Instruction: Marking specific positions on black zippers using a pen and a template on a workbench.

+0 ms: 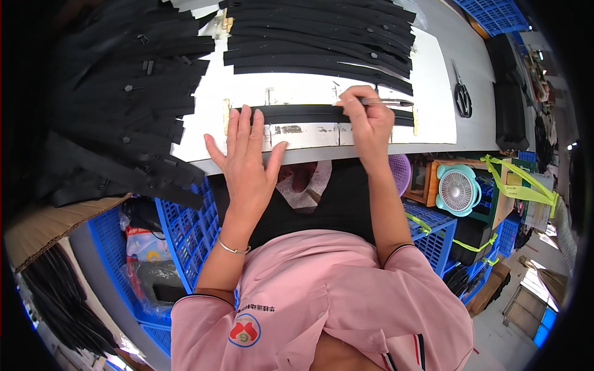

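A narrow black fabric strip (297,114) lies straight across a white board (433,93) in front of me. My left hand (246,161) rests on the strip's left part, fingers stretched out and thumb spread. My right hand (370,127) is closed around a slim pen (396,102), pinching it near its pale tip, which meets the strip's upper edge. The pen's shaft points off to the right. Dark marks and lines show on the board above and below the strip. A stack of similar black strips (315,37) lies on the board's far side.
Black fabric pieces (117,93) are heaped at the left. Black-handled scissors (462,96) lie right of the board. Blue plastic crates (185,229) stand below the table at both sides. A turquoise fan (458,190) sits at the lower right beside a purple basket (400,173).
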Tool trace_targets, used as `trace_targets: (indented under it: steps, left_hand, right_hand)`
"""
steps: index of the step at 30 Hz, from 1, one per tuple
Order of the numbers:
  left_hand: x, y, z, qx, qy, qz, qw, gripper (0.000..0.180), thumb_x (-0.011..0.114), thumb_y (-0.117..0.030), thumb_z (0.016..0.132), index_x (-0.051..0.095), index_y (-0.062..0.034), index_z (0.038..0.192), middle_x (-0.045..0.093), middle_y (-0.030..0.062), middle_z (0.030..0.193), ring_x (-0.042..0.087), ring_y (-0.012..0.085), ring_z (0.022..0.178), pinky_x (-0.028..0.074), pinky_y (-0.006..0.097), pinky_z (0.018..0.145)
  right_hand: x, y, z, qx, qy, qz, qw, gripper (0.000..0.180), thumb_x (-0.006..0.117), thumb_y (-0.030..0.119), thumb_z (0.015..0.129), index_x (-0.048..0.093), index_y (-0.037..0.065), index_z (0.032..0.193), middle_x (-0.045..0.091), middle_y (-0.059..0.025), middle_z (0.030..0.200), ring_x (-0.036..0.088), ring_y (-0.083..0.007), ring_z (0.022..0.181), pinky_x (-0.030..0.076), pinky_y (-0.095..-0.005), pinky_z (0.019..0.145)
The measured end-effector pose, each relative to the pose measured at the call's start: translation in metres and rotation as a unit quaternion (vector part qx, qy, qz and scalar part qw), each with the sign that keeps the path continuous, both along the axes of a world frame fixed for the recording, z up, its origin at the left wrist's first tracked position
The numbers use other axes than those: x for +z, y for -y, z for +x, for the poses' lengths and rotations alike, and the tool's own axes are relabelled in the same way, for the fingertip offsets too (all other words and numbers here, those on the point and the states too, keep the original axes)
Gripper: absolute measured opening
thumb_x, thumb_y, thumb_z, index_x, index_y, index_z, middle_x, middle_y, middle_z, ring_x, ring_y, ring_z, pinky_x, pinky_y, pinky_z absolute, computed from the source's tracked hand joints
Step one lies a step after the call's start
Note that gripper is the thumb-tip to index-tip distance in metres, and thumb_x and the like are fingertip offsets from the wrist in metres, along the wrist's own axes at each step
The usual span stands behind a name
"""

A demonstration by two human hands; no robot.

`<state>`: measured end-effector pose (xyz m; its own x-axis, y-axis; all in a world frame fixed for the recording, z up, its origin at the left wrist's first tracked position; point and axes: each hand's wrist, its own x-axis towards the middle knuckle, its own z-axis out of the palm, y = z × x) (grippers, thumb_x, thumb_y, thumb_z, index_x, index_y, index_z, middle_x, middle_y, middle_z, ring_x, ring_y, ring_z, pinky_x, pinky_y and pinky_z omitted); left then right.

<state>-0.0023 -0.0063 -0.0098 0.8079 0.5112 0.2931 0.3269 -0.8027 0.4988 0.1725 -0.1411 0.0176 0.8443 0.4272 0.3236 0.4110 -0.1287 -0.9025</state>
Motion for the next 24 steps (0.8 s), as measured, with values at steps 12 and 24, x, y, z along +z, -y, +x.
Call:
trace_targets:
  steps: [12,24]
  left_hand:
    - [0.0,-0.001,0.0,-0.006,-0.01,-0.001,1.0,0.065,0.073,-0.034,0.095,0.054,-0.0005,0.147,0.047,0.0184,0.157,0.035,0.0333,0.152,0.0,0.065,0.121]
    - [0.013,0.029,0.047,-0.077,0.125,-0.055,0.988,0.047,0.077,-0.02,0.088,0.066,-0.0018,0.13,0.061,0.0158,0.14,0.051,0.0353,0.135,0.022,0.057,0.12]
  right_hand:
    - [-0.012,0.016,0.018,0.011,0.042,-0.098,0.994,0.009,0.066,0.011,0.096,0.067,0.004,0.092,0.062,-0.0029,0.066,0.055,-0.008,0.057,0.043,-0.0248,0.055]
    - [-0.014,0.015,0.018,0.009,0.134,-0.132,0.982,0.006,0.069,0.007,0.092,0.065,0.006,0.088,0.068,-0.0034,0.078,0.06,-0.0147,0.056,0.046,-0.027,0.053]
